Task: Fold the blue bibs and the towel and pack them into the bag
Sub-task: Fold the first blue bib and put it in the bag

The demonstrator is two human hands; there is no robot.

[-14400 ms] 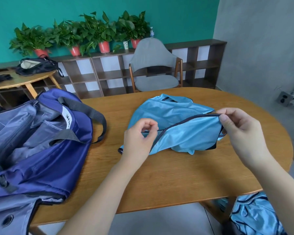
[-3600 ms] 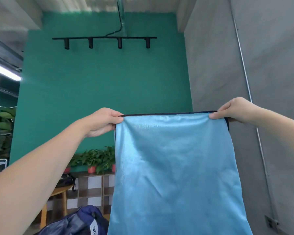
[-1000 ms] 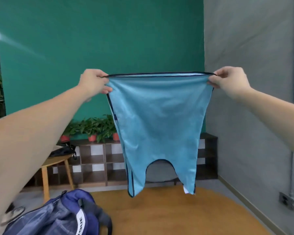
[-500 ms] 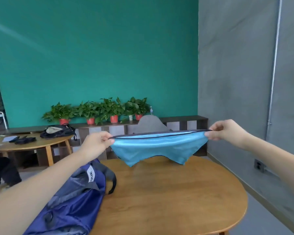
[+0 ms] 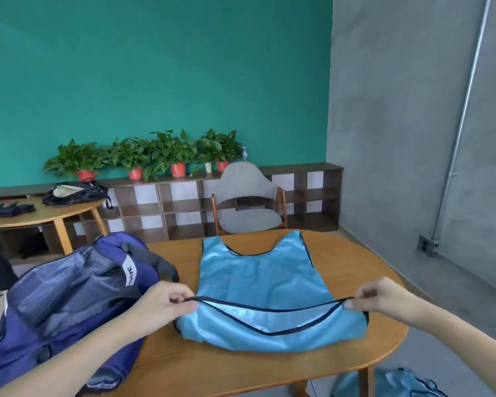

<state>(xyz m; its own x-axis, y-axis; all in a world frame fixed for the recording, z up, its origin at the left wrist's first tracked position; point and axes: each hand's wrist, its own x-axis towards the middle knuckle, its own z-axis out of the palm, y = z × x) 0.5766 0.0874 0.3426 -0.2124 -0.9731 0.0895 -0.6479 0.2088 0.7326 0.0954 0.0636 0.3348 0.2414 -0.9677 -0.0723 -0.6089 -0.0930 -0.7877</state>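
From the head camera, the left hand (image 5: 166,303) and right hand (image 5: 384,299) each pinch one end of the blue bib (image 5: 264,293) hem; beyond that grip the bib lies flat on the table (image 5: 241,371), the open bag (image 5: 69,296) beside the left hand.

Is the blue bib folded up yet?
Not yet. The blue bib lies spread flat on the table, both hands pinching its near hem.

- More blue fabric (image 5: 390,382), perhaps other bibs, is cut off by the bottom edge.
- The bag (image 5: 69,305) runs past the left edge.
- Its label lettering is unreadable.
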